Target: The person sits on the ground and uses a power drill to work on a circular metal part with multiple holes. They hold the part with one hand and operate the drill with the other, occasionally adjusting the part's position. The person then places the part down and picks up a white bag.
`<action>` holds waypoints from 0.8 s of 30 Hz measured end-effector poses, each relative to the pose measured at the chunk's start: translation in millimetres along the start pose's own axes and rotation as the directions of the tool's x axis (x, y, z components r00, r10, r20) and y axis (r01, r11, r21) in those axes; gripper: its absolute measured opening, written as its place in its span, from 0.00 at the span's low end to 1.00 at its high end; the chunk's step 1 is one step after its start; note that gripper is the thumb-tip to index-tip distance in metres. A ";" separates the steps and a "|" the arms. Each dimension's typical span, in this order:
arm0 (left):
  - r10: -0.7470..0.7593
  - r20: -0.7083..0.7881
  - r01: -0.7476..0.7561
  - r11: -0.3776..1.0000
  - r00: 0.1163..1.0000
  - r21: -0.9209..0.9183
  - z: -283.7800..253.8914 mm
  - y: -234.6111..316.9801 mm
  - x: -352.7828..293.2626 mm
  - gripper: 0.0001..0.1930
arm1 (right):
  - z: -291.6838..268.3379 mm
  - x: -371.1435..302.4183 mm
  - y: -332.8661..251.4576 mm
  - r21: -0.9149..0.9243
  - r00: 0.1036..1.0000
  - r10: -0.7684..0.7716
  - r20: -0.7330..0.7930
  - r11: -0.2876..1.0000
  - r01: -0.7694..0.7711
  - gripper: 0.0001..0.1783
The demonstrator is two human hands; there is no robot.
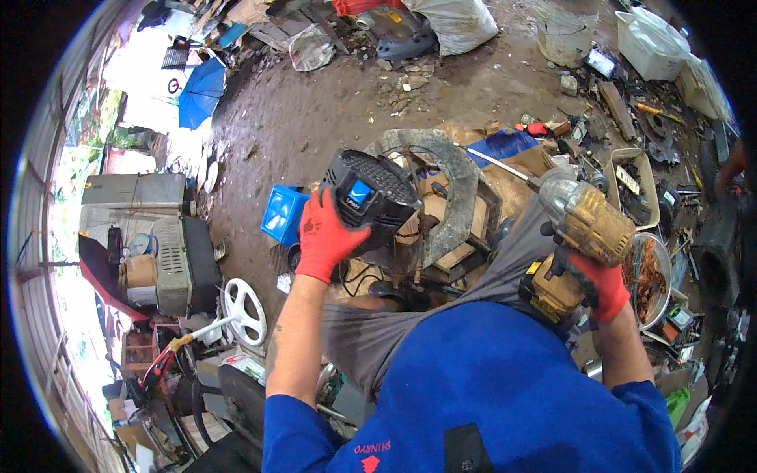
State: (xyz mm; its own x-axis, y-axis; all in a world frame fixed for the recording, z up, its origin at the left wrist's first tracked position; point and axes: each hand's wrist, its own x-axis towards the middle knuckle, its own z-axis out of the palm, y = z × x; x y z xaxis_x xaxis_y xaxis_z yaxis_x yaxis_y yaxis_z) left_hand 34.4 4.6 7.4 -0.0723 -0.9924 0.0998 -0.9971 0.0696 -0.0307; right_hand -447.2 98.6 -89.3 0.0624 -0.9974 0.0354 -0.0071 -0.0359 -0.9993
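My left hand point(327, 236), in a red glove, grips a black rounded device point(371, 197) with a ribbed top and a blue label. Its exact kind I cannot make out. The device is held up in front of me, beside a worn grey ring-shaped stand point(448, 181). In my right hand point(603, 284), also red-gloved, is a worn yellow-brown cordless drill point(587, 217), fingers wrapped round its handle. A long thin bit point(498, 163) points from the drill toward the upper left, its tip apart from the black device. The battery end of the drill point(552, 288) rests close to my lap.
Left of the stand sits a small blue box point(284, 214). A cream tray point(635, 185) and a round metal bowl of brownish scrap point(648, 276) are at the right. A white wheel point(244, 311) lies left; a white sack point(453, 24) stands at the back.
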 end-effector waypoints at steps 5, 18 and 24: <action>-0.006 0.211 0.010 1.000 0.977 -0.015 -21.4 17.1 7.1 0.50 | -4.9 -2.2 9.9 0.182 0.990 0.135 -0.036 0.975 -0.126 0.36; 0.456 0.442 -0.551 0.828 0.773 0.108 -28.8 47.0 80.0 0.37 | -6.9 0.4 2.9 0.194 0.995 0.096 0.000 0.977 -0.094 0.30; 0.378 0.274 -0.396 0.918 0.885 0.014 -82.3 -12.2 50.2 0.36 | 1.0 1.0 -13.3 0.217 0.981 0.186 0.063 0.956 -0.195 0.33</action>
State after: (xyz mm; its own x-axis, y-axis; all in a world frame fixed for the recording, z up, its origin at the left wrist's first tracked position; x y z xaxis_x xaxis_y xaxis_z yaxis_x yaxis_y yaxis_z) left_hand 41.0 -37.7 94.6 -0.4340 -0.8794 -0.1955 -0.8865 0.4556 -0.0812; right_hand -446.0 98.1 -76.0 0.1228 -0.9808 -0.1517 0.1979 0.1740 -0.9647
